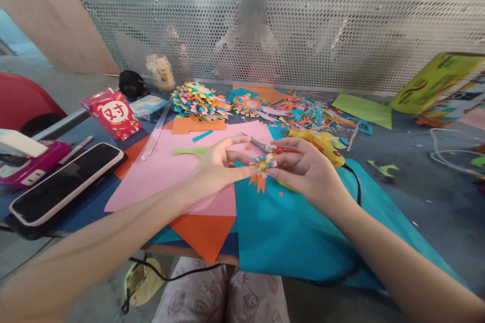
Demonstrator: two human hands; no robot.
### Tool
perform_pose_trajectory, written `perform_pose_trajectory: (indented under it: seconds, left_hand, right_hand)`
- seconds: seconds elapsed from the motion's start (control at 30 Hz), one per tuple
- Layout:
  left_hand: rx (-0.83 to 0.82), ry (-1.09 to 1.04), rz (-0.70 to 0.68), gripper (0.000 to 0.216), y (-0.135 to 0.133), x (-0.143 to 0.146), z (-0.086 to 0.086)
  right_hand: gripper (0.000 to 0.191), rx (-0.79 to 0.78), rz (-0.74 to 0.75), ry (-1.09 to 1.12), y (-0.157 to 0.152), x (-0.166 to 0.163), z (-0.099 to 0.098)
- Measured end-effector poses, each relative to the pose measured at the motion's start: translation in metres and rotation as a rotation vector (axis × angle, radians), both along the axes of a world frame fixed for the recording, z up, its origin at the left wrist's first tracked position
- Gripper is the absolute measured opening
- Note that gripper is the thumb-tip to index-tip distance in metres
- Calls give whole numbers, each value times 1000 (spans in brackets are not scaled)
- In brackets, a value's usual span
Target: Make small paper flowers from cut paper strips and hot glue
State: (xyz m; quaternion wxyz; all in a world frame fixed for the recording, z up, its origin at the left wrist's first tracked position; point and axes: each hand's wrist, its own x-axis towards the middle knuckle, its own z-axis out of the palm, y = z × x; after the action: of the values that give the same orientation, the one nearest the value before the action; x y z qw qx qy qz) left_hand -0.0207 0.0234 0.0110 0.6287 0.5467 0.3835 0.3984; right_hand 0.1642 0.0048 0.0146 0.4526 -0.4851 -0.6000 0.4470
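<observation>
A small layered paper flower (263, 165) in blue, pink and orange, with a green centre and orange ribbon tails, is held up between both hands. My left hand (223, 164) pinches its left edge between thumb and fingers. On the opposite edge, my right hand (305, 166) grips it the same way. Just behind lie scissors (265, 147) with red handles, partly hidden by my right fingers. A yellow glue gun (322, 147) rests beyond my right hand, its cord running down. Pink paper (140, 186) and blue paper (280, 237) lie under the hands.
A ball of fringed paper (199, 101), a larger paper flower (250, 105) and a heap of paper strips (310, 113) sit at the back. On the left are a phone (68, 181), a power strip (34, 164) and a red packet (113, 113). A perforated metal panel (303, 25) stands behind.
</observation>
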Motion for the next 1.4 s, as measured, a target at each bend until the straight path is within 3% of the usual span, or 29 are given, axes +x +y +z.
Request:
perform_pose_trajectory:
  seconds: [0.17, 0.43, 0.5, 0.6, 0.77, 0.97, 1.17, 1.4]
  left_hand:
    - [274, 259, 67, 73, 1, -4, -2]
    - [540, 584, 68, 37, 11, -23, 8]
    - [591, 676, 43, 30, 9, -29, 6]
    - [704, 842, -55, 40, 2, -36, -3]
    - [1149, 1104, -165, 42, -8, -44, -20]
    - [1563, 1158, -150, 43, -8, -43, -19]
    - [1697, 1236, -257, 49, -4, -34, -6]
    - [1876, 1243, -326, 48, -2, -33, -3]
  right_hand:
    - [60, 62, -64, -12, 4, 3, 0]
    - [59, 126, -174, 51, 17, 12, -3]
    - [57, 138, -194, 67, 20, 15, -4]
    - [56, 152, -211, 93, 24, 18, -6]
    - [60, 162, -218, 96, 28, 20, -11]
    - [58, 187, -225, 102, 31, 20, -13]
    - [51, 202, -235, 103, 33, 21, -16]
    - [49, 186, -227, 96, 39, 19, -24]
